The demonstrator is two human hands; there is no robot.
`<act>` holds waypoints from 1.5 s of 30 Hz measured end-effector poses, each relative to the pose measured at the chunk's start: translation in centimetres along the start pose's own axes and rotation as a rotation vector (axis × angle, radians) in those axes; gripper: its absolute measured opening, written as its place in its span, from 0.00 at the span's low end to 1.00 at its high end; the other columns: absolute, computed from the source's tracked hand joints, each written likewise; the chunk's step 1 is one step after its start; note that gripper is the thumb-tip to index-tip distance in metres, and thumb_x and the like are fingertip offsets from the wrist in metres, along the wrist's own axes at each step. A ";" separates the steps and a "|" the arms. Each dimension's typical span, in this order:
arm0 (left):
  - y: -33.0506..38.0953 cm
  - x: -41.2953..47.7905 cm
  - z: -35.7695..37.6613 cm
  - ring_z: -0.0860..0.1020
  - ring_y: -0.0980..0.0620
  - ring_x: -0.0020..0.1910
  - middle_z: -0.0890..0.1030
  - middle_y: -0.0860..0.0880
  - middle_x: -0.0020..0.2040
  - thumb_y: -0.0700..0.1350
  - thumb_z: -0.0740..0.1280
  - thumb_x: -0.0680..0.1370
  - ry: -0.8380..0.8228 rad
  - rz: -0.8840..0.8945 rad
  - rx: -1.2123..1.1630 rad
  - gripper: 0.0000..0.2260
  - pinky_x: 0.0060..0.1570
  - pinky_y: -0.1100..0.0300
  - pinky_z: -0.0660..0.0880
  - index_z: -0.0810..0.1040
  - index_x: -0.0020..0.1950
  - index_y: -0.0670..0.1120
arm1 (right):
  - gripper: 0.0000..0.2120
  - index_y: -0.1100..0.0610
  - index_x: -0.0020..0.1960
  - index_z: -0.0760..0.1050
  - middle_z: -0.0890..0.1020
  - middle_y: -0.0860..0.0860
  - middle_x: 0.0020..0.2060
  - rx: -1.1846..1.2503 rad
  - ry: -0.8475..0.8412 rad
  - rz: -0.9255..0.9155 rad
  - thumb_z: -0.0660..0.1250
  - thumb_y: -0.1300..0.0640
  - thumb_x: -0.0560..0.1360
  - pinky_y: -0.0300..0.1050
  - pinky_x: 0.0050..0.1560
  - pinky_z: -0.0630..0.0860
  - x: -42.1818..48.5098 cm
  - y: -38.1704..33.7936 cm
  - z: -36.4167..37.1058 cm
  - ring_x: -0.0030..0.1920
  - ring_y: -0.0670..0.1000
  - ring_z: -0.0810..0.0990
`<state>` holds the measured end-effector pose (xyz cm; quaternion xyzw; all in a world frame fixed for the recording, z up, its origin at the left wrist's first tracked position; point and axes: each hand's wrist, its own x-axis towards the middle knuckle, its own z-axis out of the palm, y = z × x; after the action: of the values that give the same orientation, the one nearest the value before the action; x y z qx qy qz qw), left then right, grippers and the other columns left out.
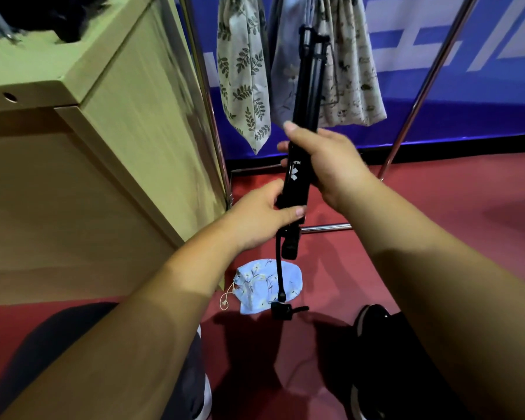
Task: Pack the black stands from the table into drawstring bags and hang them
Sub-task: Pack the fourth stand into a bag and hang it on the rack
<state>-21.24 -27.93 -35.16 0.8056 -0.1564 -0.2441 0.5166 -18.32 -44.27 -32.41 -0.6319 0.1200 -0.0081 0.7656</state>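
I hold a long black stand (pixel 306 95) upright in front of me, with a white logo on its body. My right hand (pixel 325 159) grips it around the middle. My left hand (pixel 261 216) grips its lower end. A thin flexible arm with a small clamp (pixel 285 309) hangs from the bottom of the stand. A light blue flowered drawstring bag (pixel 261 286) lies on the red floor below. Behind the stand, a leaf-print bag (pixel 243 71) and other printed bags (pixel 352 71) hang from a metal rack.
A light wooden table (pixel 88 122) stands at the left, with dark items on top at its far corner. The rack's metal poles (pixel 209 110) rise beside it, and a base bar (pixel 325 228) lies on the floor. A blue wall is behind. My shoes (pixel 373 322) are below.
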 end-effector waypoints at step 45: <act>-0.5 0.2 -1.2 0.80 0.54 0.41 0.86 0.47 0.44 0.44 0.80 0.75 -0.095 -0.100 -0.018 0.04 0.49 0.58 0.79 0.90 0.49 0.50 | 0.11 0.60 0.55 0.78 0.83 0.56 0.40 0.271 0.206 0.026 0.75 0.55 0.80 0.51 0.41 0.82 -1.0 -0.8 -1.6 0.36 0.55 0.84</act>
<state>-20.39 -26.88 -35.26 0.7952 -0.1381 -0.3091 0.5030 -19.51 -45.81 -31.71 -0.5171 0.2038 -0.0793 0.8275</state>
